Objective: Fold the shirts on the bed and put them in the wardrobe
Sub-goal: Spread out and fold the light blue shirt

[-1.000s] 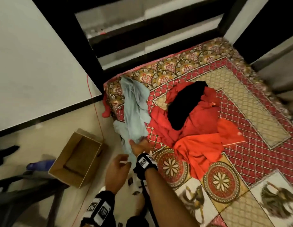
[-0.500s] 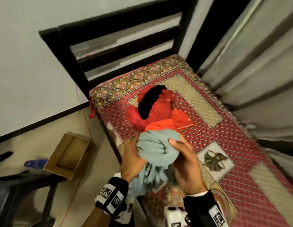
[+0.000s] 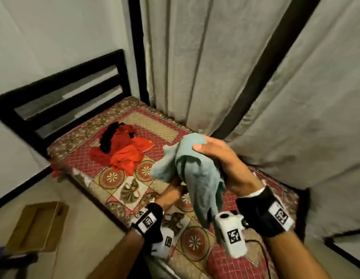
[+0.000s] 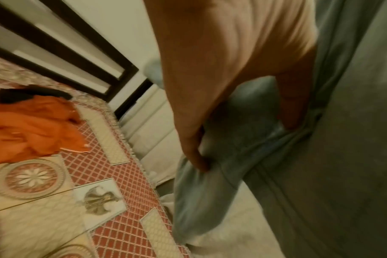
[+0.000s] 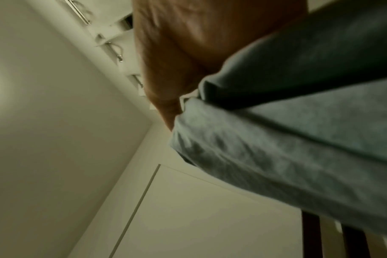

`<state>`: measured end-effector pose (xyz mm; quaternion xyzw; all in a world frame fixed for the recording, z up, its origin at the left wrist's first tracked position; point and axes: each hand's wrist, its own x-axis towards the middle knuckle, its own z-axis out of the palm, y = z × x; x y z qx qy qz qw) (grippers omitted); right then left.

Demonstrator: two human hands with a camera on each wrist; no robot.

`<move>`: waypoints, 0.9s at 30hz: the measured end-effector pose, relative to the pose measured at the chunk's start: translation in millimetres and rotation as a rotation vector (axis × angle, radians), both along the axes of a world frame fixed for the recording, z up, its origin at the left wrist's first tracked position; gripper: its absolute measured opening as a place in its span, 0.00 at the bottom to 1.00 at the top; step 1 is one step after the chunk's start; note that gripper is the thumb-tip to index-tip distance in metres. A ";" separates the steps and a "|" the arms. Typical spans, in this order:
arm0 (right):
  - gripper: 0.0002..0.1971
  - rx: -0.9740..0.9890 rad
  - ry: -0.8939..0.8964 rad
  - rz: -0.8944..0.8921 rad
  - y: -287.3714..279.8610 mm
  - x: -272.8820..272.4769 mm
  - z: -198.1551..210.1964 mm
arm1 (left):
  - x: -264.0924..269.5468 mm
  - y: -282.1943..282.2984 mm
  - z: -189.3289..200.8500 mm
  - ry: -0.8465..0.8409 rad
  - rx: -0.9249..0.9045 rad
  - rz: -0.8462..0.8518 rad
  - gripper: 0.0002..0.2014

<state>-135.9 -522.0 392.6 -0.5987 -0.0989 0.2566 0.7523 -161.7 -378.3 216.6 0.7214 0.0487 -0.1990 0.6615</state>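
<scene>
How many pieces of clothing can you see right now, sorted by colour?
1 grey-green shirt, gripped by the right hand and the left hand
1 black garment, on the red heap
At least 1 among the red garments; the heap is too bunched to split
Total: at least 3

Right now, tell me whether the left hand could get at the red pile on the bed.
Probably not yet: the left hand grips the grey-green shirt from below. Nothing lies on the bedspread between it and the red pile.

This was a home bedroom: a bed [image 3: 195, 248] with a patterned red cover and dark slatted headboard [image 3: 60, 97] stood against plain walls, grey curtains [image 3: 205, 67] hanging on its far side.
</scene>
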 end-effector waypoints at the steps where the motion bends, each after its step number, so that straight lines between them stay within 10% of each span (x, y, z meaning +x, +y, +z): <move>1: 0.17 -0.060 -0.083 -0.006 -22.0 -7.4 14.4 | 6.7 -15.3 5.3 -0.090 0.039 -0.015 0.37; 9: 0.05 -0.282 -0.333 -0.229 -163.8 -29.7 68.8 | 50.5 -20.9 48.0 -0.103 -0.596 0.323 0.13; 12: 0.09 -0.318 -0.360 -0.261 -179.6 -33.8 71.3 | 72.9 -25.0 67.1 -0.262 -0.418 0.369 0.57; 14: 0.04 -0.313 -0.380 -0.239 -179.1 -31.4 70.9 | 77.3 -45.6 82.9 -0.375 -0.196 0.207 0.62; 17: 0.11 -0.335 -0.427 -0.219 -175.9 -19.1 69.7 | 65.6 -97.5 100.1 -0.396 -0.129 -0.237 0.35; 20: 0.04 -0.403 -0.451 -0.282 -186.0 -0.8 72.3 | 55.4 -127.4 103.8 -0.373 -0.185 -0.246 0.09; 27: 0.08 -0.698 -0.461 -0.425 -275.4 27.0 31.2 | 81.0 -71.7 134.1 -0.463 0.017 -0.167 0.06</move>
